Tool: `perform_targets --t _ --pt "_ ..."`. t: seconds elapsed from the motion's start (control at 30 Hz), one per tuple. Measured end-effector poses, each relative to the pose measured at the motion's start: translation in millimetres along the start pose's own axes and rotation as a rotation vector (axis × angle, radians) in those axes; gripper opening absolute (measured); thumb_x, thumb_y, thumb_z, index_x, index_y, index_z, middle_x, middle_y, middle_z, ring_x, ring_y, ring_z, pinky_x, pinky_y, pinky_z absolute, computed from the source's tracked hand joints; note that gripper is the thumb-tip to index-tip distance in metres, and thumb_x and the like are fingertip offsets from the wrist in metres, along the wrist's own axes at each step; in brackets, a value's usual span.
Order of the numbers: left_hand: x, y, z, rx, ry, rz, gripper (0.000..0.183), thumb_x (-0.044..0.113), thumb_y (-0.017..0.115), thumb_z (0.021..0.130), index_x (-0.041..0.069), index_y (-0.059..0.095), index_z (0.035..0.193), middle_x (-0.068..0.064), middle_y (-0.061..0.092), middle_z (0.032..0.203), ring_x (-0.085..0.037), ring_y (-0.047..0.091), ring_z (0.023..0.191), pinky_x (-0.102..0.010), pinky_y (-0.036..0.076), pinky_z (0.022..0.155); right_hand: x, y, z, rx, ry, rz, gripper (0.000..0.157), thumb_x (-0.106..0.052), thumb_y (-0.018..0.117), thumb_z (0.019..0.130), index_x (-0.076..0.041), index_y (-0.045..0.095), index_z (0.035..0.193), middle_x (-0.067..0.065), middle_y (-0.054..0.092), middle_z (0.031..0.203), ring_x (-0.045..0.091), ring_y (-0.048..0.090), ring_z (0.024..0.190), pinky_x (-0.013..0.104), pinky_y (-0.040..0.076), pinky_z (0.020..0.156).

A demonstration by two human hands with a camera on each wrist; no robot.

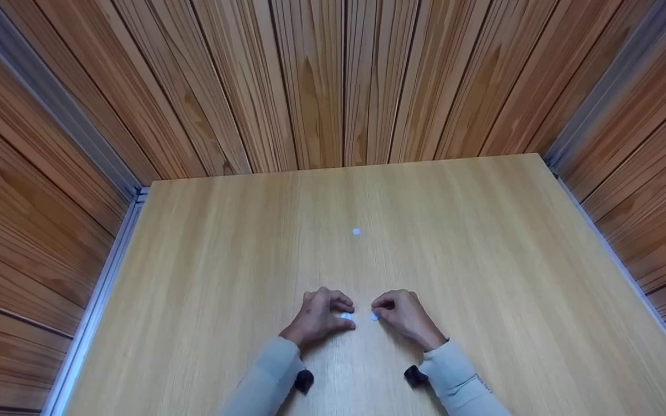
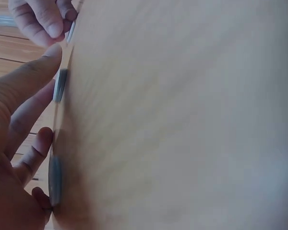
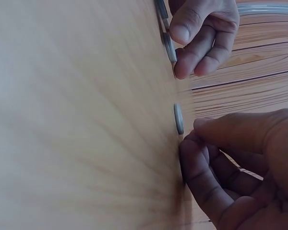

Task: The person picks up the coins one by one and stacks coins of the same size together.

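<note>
My left hand (image 1: pixel 324 314) arches low over the table, thumb and fingers parted around a small white coin-like disc (image 1: pixel 346 316). In the left wrist view this disc (image 2: pixel 60 85) stands edge-on near the thumb, and another disc (image 2: pixel 55 179) lies beside the lower fingers. My right hand (image 1: pixel 405 314) has its fingers curled, the thumb and index tips together. Just off those tips is another white disc (image 1: pixel 374 316); the right wrist view shows this disc (image 3: pixel 178 119) on the tabletop beside the thumb. Nothing shows between the right fingertips, though their inner side is partly hidden.
Another white disc (image 1: pixel 356 231) lies farther back on the wooden tabletop (image 1: pixel 223 248). Wood-plank walls (image 1: pixel 321 86) rise behind and at both sides, with a metal rail (image 1: pixel 102 306) along the left edge. Dark wrist devices (image 1: pixel 304 381) sit below both sleeves.
</note>
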State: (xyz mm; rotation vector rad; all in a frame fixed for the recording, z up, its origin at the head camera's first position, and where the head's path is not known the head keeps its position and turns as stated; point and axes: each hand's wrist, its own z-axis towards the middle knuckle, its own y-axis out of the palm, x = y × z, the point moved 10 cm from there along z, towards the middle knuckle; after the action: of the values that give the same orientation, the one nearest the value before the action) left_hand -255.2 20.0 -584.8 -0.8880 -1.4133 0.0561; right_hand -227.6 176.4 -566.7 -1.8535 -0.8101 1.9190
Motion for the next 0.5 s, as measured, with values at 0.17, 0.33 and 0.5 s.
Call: perform_targets --t 0.17,0.33,0.5 --pt "7.2 5.0 1.9 -0.004 0.044 0.019 0.027 0.024 0.088 0.076 0.019 0.074 0.099 0.016 0.075 0.087 -0.008 0.064 0.104 -0.051 0.026 0.102 3 -1.4 1 -0.012 0.013 0.030 0.011 0.004 0.070 0.088 -0.003 0.077 0.092 0.005 0.074 0.092 0.022 0.068 0.090 0.038 0.054 0.079" --pt "9.5 9.0 3.0 0.002 0.048 0.012 0.026 0.023 0.088 0.076 0.019 0.074 0.098 0.016 0.074 0.086 -0.007 0.064 0.105 -0.047 0.025 0.097 8 -3.1 2 -0.012 0.032 0.063 0.010 0.003 0.071 0.087 -0.004 0.077 0.091 0.005 0.075 0.092 0.022 0.068 0.090 0.037 0.053 0.079" --pt "11.0 12.6 5.0 0.013 0.032 0.003 0.026 0.022 0.088 0.076 0.019 0.074 0.098 0.016 0.074 0.085 -0.009 0.063 0.105 -0.047 0.025 0.096 11 -3.3 2 -0.018 0.033 0.086 0.009 0.002 0.071 0.088 -0.004 0.078 0.092 0.006 0.074 0.093 0.021 0.067 0.089 0.033 0.052 0.078"
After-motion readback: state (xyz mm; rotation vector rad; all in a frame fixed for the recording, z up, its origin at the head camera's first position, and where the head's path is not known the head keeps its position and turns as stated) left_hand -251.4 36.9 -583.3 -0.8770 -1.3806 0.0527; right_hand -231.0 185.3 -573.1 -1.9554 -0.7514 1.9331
